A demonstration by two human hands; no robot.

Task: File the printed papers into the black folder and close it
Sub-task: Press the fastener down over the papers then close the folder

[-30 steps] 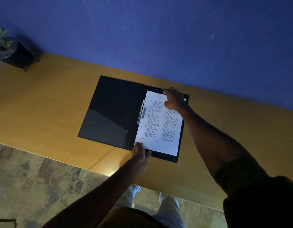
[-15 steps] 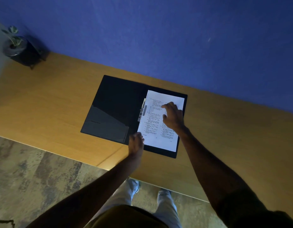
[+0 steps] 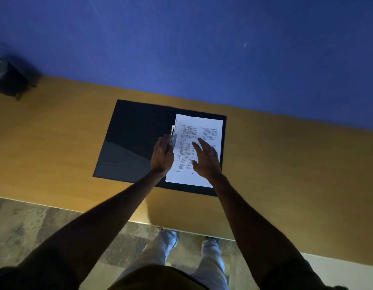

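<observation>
Two things dominate what we see: the wooden surface point(image 3: 275, 164) and, near its far edge, the black folder point(image 3: 135, 130), which lies open and flat and serves as our landmark. On the folder's right half lie the printed papers point(image 3: 199, 130), square to the cover and tucked up against the metal clip point(image 3: 172, 130) at the spine. Half a second ago our left hand point(image 3: 162, 155) was at the near edge of the folder, by the sheets' lower corner; now it has moved up to the spine, its fingers curled at the clip, though we cannot tell whether they actually grip it. Our right hand point(image 3: 206, 160), which was pressing the middle of the page, has slid toward the folder's near edge and now rests or hovers there with fingers spread, holding nothing. We judge from this shift that squaring the sheets is finished and fastening them under the clip is the step in hand; after that, only swinging the left cover over the papers remains. At the surface's far left corner, well apart from the folder, stands a small dark pot point(image 3: 7, 78).
</observation>
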